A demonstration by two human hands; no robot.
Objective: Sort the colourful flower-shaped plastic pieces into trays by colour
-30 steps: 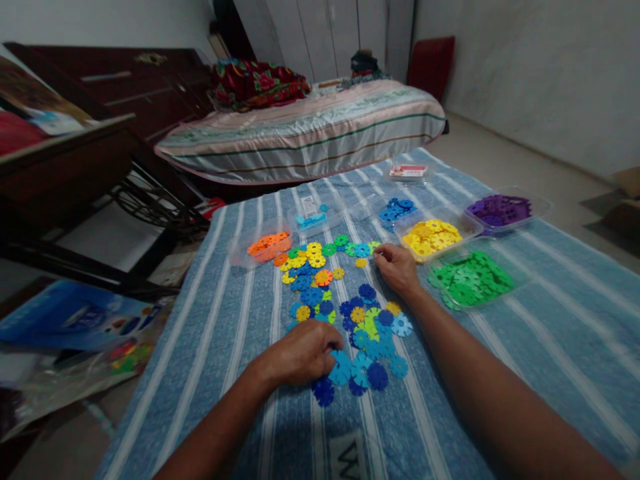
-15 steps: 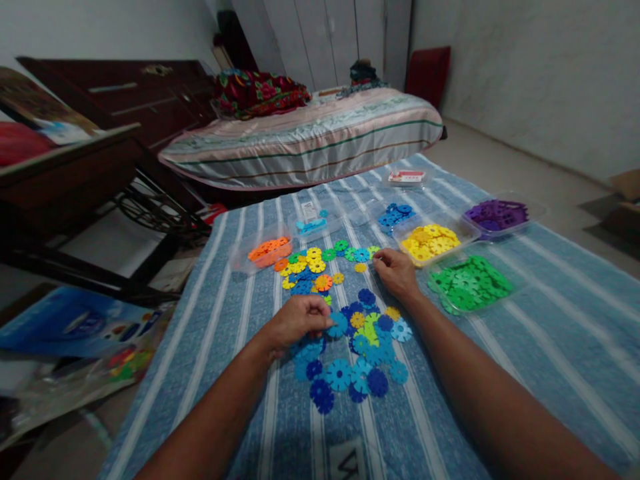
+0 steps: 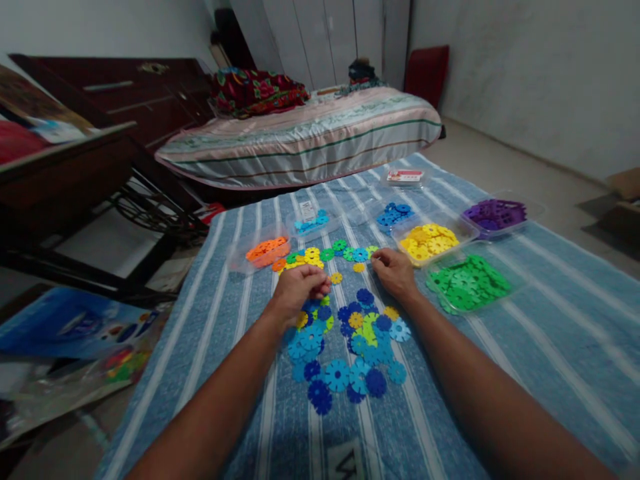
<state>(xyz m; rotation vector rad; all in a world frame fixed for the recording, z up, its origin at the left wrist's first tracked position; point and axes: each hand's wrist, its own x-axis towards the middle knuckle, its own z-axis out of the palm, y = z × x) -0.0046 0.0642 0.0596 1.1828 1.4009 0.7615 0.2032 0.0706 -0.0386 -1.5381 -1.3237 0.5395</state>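
Discs point(image 3: 345, 347) lie mixed on the cloth point(image 3: 500, 373); left hand point(image 3: 297, 290) seems curled over some, right hand point(image 3: 395, 272) pinching one. Better lift single pieces cleanly.

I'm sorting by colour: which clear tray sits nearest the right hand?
The yellow-piece tray, just beyond the right hand; the green and purple trays lie farther right.

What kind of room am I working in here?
Most likely a bedroom at home: a mattress with a striped cover lies on the floor, pale wardrobe doors line the far wall, and the sorting happens on a striped blue cloth.
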